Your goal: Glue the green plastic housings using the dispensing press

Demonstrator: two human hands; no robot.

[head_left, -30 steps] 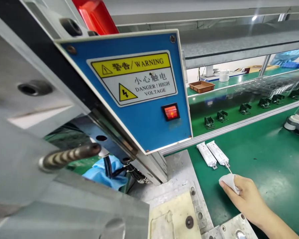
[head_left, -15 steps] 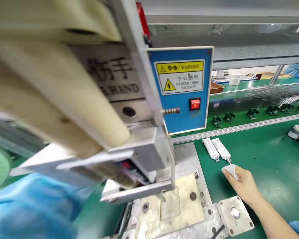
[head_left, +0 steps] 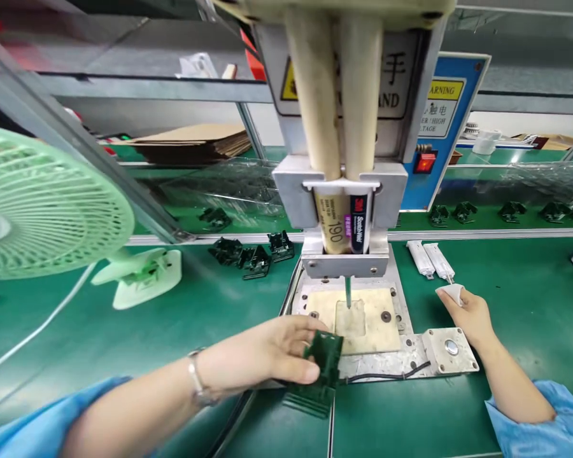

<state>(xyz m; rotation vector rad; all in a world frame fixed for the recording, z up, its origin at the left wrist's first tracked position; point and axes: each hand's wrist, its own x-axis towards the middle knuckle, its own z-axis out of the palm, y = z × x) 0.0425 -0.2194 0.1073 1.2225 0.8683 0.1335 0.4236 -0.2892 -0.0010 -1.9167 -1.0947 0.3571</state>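
Observation:
In front of the dispensing machine, my left hand [head_left: 262, 353] grips a dark green plastic part [head_left: 322, 375], thumb on its face and fingers behind it. The part is held at the front edge of the cream fixture plate [head_left: 379, 334]. Above that plate, a thin nozzle [head_left: 348, 292] points down from a 3M Scotch-Weld twin adhesive cartridge [head_left: 337, 222]. Over on the right, my right hand [head_left: 475, 321] pinches a folded white wipe [head_left: 451, 294] with a thin stick [head_left: 451, 278] protruding from it. The stick's tip is close to two white tubes [head_left: 420, 259] on the green bench.
A metal push-button box [head_left: 439, 359] sits right of the fixture. Several dark green parts [head_left: 255, 261] lie behind my left hand, more along the back ledge. A pale green fan [head_left: 143, 280] stands left. The blue control box [head_left: 415, 191] has a lit red switch.
My view has swung left and levelled. My left hand has come into sight holding the dark green part; before, only its blue sleeve showed. My right hand still pinches the wipe near the tubes.

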